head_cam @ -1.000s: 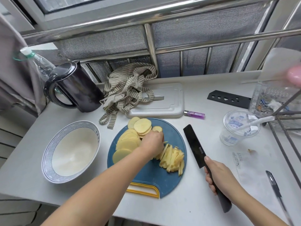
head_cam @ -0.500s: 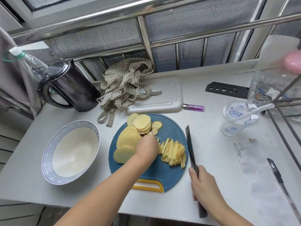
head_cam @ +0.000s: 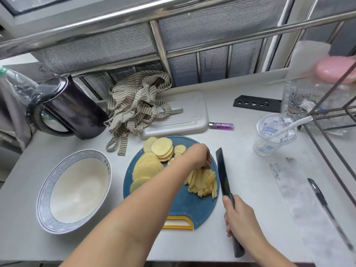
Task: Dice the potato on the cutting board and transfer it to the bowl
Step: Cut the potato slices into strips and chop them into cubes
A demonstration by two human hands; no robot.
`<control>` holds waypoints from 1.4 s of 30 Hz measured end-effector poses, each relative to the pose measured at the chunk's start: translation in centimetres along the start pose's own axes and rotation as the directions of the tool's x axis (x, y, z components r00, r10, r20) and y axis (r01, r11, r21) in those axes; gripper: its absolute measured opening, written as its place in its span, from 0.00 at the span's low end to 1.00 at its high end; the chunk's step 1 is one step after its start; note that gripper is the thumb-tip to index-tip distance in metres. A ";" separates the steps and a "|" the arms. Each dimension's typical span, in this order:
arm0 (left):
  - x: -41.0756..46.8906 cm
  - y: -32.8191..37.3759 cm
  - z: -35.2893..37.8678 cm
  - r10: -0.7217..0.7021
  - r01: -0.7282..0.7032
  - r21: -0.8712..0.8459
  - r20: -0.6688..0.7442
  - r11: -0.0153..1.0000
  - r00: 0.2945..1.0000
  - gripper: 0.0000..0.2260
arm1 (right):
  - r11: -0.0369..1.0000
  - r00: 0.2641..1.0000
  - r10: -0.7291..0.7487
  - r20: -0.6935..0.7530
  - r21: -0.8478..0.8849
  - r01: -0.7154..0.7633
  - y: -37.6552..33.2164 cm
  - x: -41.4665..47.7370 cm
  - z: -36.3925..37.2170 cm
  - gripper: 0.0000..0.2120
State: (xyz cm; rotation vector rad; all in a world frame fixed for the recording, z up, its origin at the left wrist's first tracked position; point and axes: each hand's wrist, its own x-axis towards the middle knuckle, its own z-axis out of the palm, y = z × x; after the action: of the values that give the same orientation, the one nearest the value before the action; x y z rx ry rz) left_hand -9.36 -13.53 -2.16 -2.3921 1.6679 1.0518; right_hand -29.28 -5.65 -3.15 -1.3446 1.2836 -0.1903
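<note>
A round blue cutting board (head_cam: 185,207) with a yellow handle lies in front of me. Round potato slices (head_cam: 152,160) are stacked on its left and back. A heap of potato strips (head_cam: 204,182) lies on its right side. My left hand (head_cam: 194,157) reaches over the board, fingertips bent down onto the far end of the strips. My right hand (head_cam: 238,218) grips the handle of a black knife (head_cam: 221,170), whose blade stands on edge right of the strips, pointing away from me. An empty white bowl (head_cam: 75,189) with a blue patterned rim sits left of the board.
A dark kettle (head_cam: 65,112) stands at the back left beside a striped cloth (head_cam: 136,108) and a grey lid (head_cam: 185,114). A purple lighter (head_cam: 221,125), a plastic cup (head_cam: 273,133) with a straw, a black pen (head_cam: 327,211) and a wire rack (head_cam: 331,116) lie to the right.
My right hand has brought the knife from the counter leftward to the board's right edge, blade turned on edge. My left hand has shifted right from the slices onto the strips.
</note>
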 end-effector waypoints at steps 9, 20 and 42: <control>0.6 -0.7 -1.0 0.095 -0.102 0.212 0.044 0.972 0.994 0.05 | 0.993 0.998 -0.060 -0.019 -0.100 0.058 0.9 -0.4 0.8 0.15; 0.2 -1.7 0.0 0.103 -0.088 0.224 -0.057 0.971 0.993 0.05 | 0.984 0.991 -0.102 -0.089 -0.157 0.087 1.1 -0.4 1.5 0.13; -2.8 -3.2 -3.3 -0.147 0.173 0.111 -0.213 0.979 0.966 0.18 | 0.967 0.994 -0.065 -0.083 -0.249 0.042 0.2 -0.8 3.1 0.13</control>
State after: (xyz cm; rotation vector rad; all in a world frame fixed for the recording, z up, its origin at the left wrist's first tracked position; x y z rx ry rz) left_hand -5.57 -11.23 0.85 -2.5702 1.5109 0.6733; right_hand -27.42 -3.13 -3.71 -1.5999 1.3821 -0.1323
